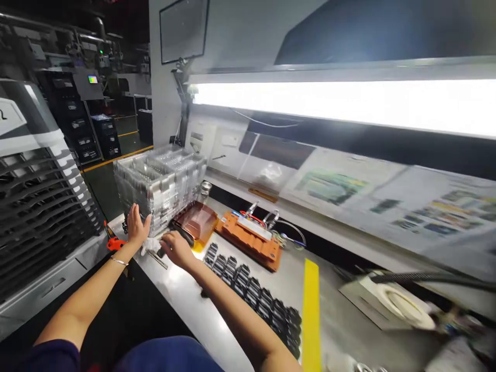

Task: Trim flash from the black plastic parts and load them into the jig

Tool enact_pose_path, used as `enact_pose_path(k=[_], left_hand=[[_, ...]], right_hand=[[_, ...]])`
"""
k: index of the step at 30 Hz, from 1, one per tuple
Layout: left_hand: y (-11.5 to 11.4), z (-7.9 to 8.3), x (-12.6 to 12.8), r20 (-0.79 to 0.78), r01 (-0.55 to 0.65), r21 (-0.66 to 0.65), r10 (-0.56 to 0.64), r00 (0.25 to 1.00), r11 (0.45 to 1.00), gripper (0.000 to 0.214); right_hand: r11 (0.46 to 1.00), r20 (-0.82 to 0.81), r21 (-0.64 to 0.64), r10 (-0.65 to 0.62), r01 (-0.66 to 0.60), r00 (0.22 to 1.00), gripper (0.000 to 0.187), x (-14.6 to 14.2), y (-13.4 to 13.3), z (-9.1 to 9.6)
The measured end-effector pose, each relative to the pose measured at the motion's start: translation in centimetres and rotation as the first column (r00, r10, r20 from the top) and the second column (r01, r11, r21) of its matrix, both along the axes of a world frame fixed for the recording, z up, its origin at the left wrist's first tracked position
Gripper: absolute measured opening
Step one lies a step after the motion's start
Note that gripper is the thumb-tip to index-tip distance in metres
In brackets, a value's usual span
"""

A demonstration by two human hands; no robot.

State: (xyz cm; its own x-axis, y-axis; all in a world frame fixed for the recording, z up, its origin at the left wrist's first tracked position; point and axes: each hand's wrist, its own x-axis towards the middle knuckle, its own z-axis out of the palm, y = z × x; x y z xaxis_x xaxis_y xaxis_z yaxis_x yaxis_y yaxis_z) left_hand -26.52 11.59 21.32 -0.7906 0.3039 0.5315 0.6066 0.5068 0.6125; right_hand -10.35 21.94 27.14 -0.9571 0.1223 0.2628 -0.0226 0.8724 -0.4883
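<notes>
My left hand (136, 223) is spread flat against the near side of a tall stack of clear plastic trays (160, 182) at the bench's left end. My right hand (175, 248) rests on the metal bench (186, 299) just in front of the stack, fingers curled over a dark object (185, 235); whether it grips it is not clear. A white cloth (150, 244) lies between the two hands. An amber translucent tray (198, 219) sits beside the right hand.
A row of several small black parts (251, 289) runs along the bench. An orange fixture with wires (250, 238) lies behind them. A yellow strip (311, 310) crosses the bench. A tape roll (399, 302) sits far right. A grey louvred rack (34, 206) stands at left.
</notes>
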Motion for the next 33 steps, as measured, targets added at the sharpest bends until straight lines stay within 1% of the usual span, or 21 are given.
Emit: enact_pose_path(k=[1, 2, 4, 5, 6, 8, 9, 11, 14, 17, 20, 22, 24, 27, 28, 29, 30, 31, 32, 33], left_hand=[[2.2, 0.5, -1.5, -0.011, -0.059, 0.017, 0.059, 0.998, 0.998, 0.068], [4.1, 0.7, -2.7, -0.015, -0.111, 0.037, 0.112, 0.994, 0.993, 0.069], [7.0, 0.0, -4.4, -0.037, -0.160, 0.082, 0.164, 0.986, 0.984, 0.067], [7.9, -0.7, -5.0, -0.064, -0.159, 0.110, 0.167, 0.984, 0.981, 0.067], [8.4, -1.5, -5.3, -0.097, -0.147, 0.138, 0.161, 0.982, 0.979, 0.067], [8.8, -2.9, -5.5, -0.150, -0.117, 0.178, 0.145, 0.978, 0.977, 0.068], [8.8, -3.3, -5.5, -0.159, -0.111, 0.186, 0.141, 0.977, 0.976, 0.068], [8.6, -3.6, -5.2, -0.153, -0.119, 0.183, 0.147, 0.977, 0.976, 0.068], [8.6, -3.2, -4.8, -0.143, -0.144, 0.166, 0.168, 0.975, 0.976, 0.067], [8.9, -2.6, -4.4, -0.133, -0.157, 0.170, 0.180, 0.975, 0.973, 0.066], [9.0, -2.3, -4.1, -0.126, -0.134, 0.176, 0.157, 0.980, 0.975, 0.063], [8.8, -2.2, -4.0, -0.123, -0.113, 0.164, 0.133, 0.983, 0.980, 0.058], [8.3, -2.2, -4.3, -0.134, -0.081, 0.141, 0.100, 0.986, 0.987, 0.052], [7.3, -2.2, -5.1, -0.186, -0.003, 0.094, 0.020, 0.982, 0.996, 0.044], [7.0, -2.2, -5.4, -0.208, 0.026, 0.079, -0.009, 0.978, 0.997, 0.043], [6.8, -2.3, -5.8, -0.229, 0.055, 0.069, -0.038, 0.973, 0.996, 0.042], [6.6, -2.3, -6.1, -0.249, 0.083, 0.068, -0.064, 0.966, 0.994, 0.041], [6.5, -2.4, -6.3, -0.262, 0.107, 0.073, -0.085, 0.961, 0.992, 0.041], [6.5, -2.6, -6.5, -0.263, 0.128, 0.080, -0.103, 0.959, 0.989, 0.041], [6.5, -2.7, -6.7, -0.250, 0.146, 0.083, -0.121, 0.961, 0.986, 0.041]], right_hand=[[0.998, -0.104, 0.057, 0.026, -0.020, 0.994, 0.026, -3.2, 1.3, 1.8], [0.994, -0.189, 0.107, 0.052, -0.032, 0.980, 0.029, -6.3, 2.5, 3.5], [0.980, -0.269, 0.193, 0.102, -0.050, 0.958, 0.037, -11.7, 4.4, 6.2], [0.968, -0.259, 0.240, 0.133, -0.069, 0.957, 0.042, -13.9, 5.1, 7.0], [0.953, -0.215, 0.286, 0.165, -0.099, 0.963, 0.046, -15.8, 5.7, 7.6], [0.917, -0.078, 0.359, 0.212, -0.171, 0.974, 0.048, -18.6, 6.5, 7.8], [0.903, -0.020, 0.381, 0.225, -0.201, 0.974, 0.047, -19.4, 6.7, 7.7], [0.882, 0.034, 0.404, 0.249, -0.241, 0.968, 0.043, -20.4, 7.0, 7.2], [0.860, 0.027, 0.424, 0.301, -0.284, 0.953, 0.048, -20.8, 7.3, 7.0], [0.857, 0.013, 0.419, 0.324, -0.299, 0.946, 0.053, -21.0, 7.7, 7.9], [0.890, -0.025, 0.383, 0.276, -0.246, 0.961, 0.052, -21.5, 8.2, 9.6], [0.920, -0.047, 0.343, 0.216, -0.187, 0.975, 0.051, -22.2, 8.8, 11.3], [0.932, -0.015, 0.332, 0.159, -0.145, 0.987, 0.046, -23.2, 9.6, 13.2], [0.923, 0.107, 0.364, 0.093, -0.127, 0.990, 0.023, -25.3, 10.8, 16.7], [0.926, 0.103, 0.361, 0.081, -0.113, 0.991, 0.017, -26.0, 11.1, 18.0], [0.936, 0.049, 0.340, 0.081, -0.092, 0.996, 0.015, -26.8, 11.3, 19.5], [0.950, -0.057, 0.303, 0.092, -0.071, 0.994, 0.016, -27.5, 11.5, 21.0], [0.967, -0.204, 0.251, 0.105, -0.052, 0.973, 0.017, -28.3, 11.5, 22.5], [0.981, -0.371, 0.187, 0.110, -0.042, 0.922, 0.020, -29.0, 11.5, 24.0], [0.993, -0.536, 0.114, 0.093, -0.037, 0.839, 0.024, -29.7, 11.4, 25.3]])
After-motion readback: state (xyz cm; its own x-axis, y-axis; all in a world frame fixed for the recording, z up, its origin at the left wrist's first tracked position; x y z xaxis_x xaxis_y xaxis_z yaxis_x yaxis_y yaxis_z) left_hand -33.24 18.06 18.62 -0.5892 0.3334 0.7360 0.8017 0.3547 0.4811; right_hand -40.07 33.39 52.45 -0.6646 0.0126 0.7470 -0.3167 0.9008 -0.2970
